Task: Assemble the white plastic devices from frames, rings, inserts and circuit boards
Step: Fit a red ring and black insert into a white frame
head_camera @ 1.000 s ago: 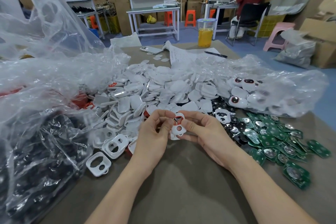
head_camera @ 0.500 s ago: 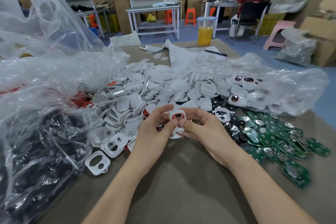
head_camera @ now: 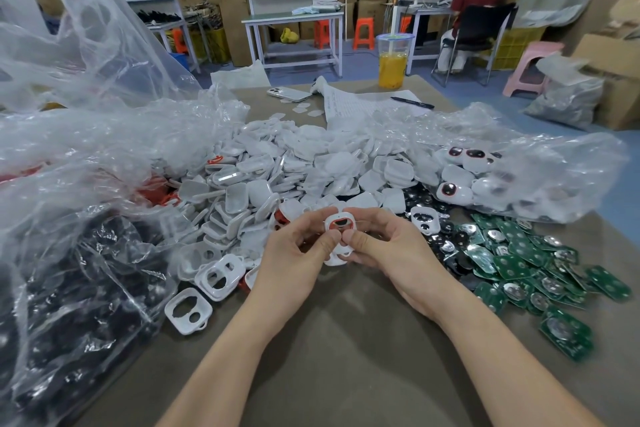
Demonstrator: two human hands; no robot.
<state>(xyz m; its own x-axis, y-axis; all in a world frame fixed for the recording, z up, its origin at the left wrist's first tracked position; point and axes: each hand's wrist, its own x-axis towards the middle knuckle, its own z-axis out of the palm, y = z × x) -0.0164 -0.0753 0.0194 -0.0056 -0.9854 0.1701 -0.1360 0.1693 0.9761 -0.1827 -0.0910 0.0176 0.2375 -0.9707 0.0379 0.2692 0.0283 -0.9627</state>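
Note:
Both hands hold one white plastic frame point(head_camera: 337, 218) above the table's middle, its upper opening lined by a red ring. My left hand point(head_camera: 298, 253) pinches its left side and my right hand point(head_camera: 398, 246) its right side, both thumbs pressing on the frame's lower half. A big heap of white shells point(head_camera: 311, 166) lies behind the hands. Green circuit boards point(head_camera: 519, 260) are spread to the right, with black round inserts point(head_camera: 446, 246) beside them. Loose white frames point(head_camera: 188, 310) lie at the left.
Clear plastic bags point(head_camera: 86, 149) of black and red parts crowd the left side; another bag point(head_camera: 519, 166) with finished devices lies at the right. At the table's far end stand a cup of orange drink point(head_camera: 393, 61), a phone point(head_camera: 289, 94), paper and pen. A person sits far behind.
The frame has been turned in my hands and raised slightly; the red ring now sits in its upper opening, and both thumbs have come together on its lower part.

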